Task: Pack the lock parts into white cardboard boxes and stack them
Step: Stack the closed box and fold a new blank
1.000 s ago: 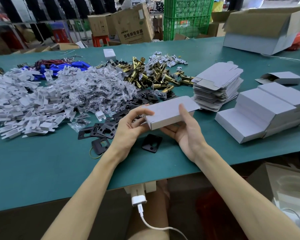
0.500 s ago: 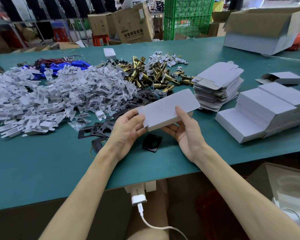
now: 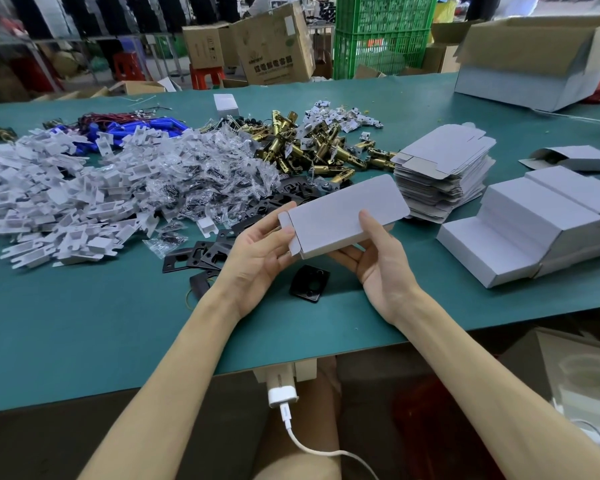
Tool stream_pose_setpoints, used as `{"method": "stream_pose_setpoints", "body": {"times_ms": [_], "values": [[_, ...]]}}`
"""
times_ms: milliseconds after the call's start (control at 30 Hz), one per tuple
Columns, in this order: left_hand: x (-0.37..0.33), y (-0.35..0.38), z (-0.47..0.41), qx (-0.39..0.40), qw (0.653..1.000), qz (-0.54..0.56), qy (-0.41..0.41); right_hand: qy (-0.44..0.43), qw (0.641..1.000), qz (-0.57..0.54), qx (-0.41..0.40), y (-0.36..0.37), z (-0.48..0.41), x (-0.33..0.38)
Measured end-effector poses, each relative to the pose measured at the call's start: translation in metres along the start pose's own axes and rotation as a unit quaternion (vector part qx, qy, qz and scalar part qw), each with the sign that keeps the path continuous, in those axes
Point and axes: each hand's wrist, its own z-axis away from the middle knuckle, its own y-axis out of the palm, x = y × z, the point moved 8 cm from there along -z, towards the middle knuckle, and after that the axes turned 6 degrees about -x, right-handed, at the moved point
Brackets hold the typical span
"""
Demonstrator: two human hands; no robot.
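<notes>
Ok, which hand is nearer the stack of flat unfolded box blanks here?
Right. The right hand holds the white box mid-length, just left of the stack of flat blanks; the left hand grips the box's flap end, farther away.

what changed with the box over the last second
The white box tipped up, its top face turning toward the camera. The left hand slid its thumb off the top to the end flap. The right hand kept its grip; the stacked boxes stayed put.
</notes>
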Motion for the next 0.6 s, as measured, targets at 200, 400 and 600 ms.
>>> {"method": "stream_pose_setpoints", "body": {"times_ms": [200,400,600], "values": [[0.0029,-0.0020,-0.0024,-0.043,0.997,-0.055,0.016,-0.007,1.000,0.021,0.021,0.0034,0.0000,-0.0010],[0.0044,-0.0058,-0.0037,-0.060,0.997,-0.050,0.017,-0.017,0.998,0.042,0.046,0.0079,0.0000,-0.0032],[0.0075,-0.0041,-0.0063,-0.036,0.997,-0.070,0.024,-0.018,0.999,0.019,0.036,0.0044,-0.0005,-0.0022]]}}
